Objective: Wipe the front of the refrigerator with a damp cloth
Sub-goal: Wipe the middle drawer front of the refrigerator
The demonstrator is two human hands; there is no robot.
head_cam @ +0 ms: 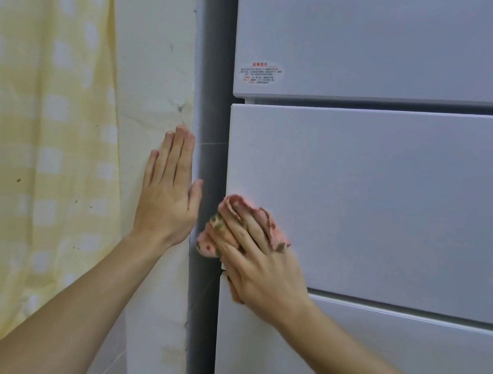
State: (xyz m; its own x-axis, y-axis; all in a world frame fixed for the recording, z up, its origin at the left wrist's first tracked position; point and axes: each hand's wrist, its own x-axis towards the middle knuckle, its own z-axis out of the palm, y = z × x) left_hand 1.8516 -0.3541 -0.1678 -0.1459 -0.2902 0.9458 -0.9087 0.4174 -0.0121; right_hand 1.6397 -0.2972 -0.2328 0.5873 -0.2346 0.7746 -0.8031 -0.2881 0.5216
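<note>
The pale grey refrigerator [377, 196] fills the right side, with three door panels stacked one above another. My right hand [261, 260] presses a pink patterned cloth [271, 230] flat against the lower left corner of the middle panel, fingers spread over it. The cloth bunches out above and left of my fingers. My left hand [170, 190] lies flat with fingers together against the white surface just left of the fridge's dark side [212, 151], holding nothing.
A white sticker with red print [260, 73] sits at the lower left of the top door. A yellow checked curtain [33, 145] hangs at the left. Dark gaps separate the door panels.
</note>
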